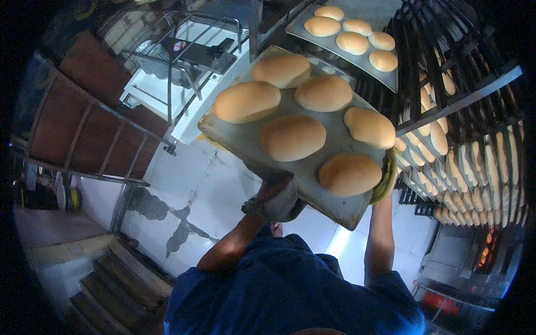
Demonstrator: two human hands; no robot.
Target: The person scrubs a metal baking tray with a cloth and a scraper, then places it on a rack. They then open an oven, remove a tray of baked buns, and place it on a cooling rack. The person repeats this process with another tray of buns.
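Observation:
A metal baking tray (234, 130) with several golden bread loaves (293, 138) spans the space in front of me, tilted in the view. My left hand (274, 197), covered by a dark cloth or mitt, supports its near left edge from beneath. At the right edge my right hand (393, 180) grips the tray through a folded green cloth (386, 178); its fingers are mostly hidden by cloth and tray. Beyond, another tray (343, 46) of baked loaves sits in a dark metal rack.
To the right stand tall racks (460, 98) packed with trays of loaves. A white machine with metal rails (180, 134) is at the upper left, beside a brown panelled frame (96, 125). Steps (117, 280) lie lower left. The tiled floor (192, 167) has broken patches.

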